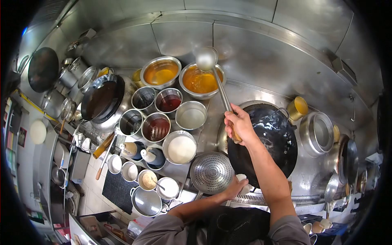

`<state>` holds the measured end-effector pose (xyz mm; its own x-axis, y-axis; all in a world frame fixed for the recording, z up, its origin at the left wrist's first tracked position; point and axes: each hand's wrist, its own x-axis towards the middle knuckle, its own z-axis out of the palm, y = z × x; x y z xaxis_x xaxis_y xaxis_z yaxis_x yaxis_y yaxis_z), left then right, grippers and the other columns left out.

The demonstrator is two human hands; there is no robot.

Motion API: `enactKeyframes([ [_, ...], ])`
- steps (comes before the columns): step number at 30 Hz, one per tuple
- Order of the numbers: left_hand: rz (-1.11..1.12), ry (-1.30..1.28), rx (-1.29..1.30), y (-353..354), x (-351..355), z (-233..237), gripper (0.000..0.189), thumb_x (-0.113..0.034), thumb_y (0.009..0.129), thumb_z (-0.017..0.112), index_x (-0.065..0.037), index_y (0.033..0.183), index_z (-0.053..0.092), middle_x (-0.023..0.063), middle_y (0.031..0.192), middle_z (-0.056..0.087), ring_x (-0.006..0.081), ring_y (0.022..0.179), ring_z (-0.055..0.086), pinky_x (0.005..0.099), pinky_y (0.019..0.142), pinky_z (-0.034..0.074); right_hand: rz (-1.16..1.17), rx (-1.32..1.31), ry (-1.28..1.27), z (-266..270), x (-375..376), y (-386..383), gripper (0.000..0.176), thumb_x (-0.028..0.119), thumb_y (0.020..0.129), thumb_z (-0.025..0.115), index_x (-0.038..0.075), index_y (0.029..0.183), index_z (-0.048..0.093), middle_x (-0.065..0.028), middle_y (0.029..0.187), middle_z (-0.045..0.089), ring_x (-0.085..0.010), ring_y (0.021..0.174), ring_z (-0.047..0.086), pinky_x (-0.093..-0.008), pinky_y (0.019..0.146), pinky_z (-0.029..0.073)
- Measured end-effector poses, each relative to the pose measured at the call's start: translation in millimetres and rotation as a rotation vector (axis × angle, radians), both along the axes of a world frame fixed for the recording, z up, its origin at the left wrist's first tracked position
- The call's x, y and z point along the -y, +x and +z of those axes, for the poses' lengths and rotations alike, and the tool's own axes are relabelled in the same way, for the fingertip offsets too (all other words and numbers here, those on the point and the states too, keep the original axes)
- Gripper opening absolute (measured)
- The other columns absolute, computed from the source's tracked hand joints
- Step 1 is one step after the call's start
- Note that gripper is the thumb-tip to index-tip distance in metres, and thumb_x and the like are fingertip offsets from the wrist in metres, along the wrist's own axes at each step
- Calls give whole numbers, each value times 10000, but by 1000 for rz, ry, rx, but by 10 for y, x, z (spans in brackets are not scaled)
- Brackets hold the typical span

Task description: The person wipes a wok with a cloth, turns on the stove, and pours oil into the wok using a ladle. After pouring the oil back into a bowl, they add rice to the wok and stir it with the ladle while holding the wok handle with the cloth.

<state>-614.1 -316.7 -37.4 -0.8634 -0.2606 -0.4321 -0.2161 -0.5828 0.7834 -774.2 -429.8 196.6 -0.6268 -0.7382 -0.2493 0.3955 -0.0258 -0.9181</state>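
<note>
My right hand is wrapped round the wooden handle of a metal ladle. The ladle's bowl is raised over a steel bowl of orange liquid. Below my right forearm lies a large dark wok with a wet, shiny inside. My left hand is closed on a white cloth at the wok's near edge. Just left of that hand sits a round perforated strainer.
Steel pots of dark sauce, red sauce and white powder stand left of the wok. Another wok is farther left. Stacked steel pots and a yellow metal cup stand at the right.
</note>
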Motion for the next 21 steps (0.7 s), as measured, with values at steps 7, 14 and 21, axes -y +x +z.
enactKeyframes([
  [7,63,1,-1,46,-104,-78,239,-127,915,590,-54,1118,489,33,894,559,122,750,570,292,607,485,-14,-87,9,-293,-149,-46,563,104,949,575,21,1458,350,-55,726,531,-124,467,491,-272,378,399],
  [14,284,-29,61,-20,-510,-61,372,-139,914,584,-45,1233,416,78,1063,554,181,951,563,340,776,510,30,353,-287,-243,-1906,-51,493,119,968,552,100,1438,402,-77,764,553,-109,464,465,-241,367,366],
  [21,424,-36,265,27,-757,46,582,-460,960,592,1,1283,444,108,1111,591,163,877,596,330,756,518,-42,-691,612,-747,-4112,-18,551,79,884,595,-33,1403,450,-97,639,548,-168,536,545,-345,547,460],
])
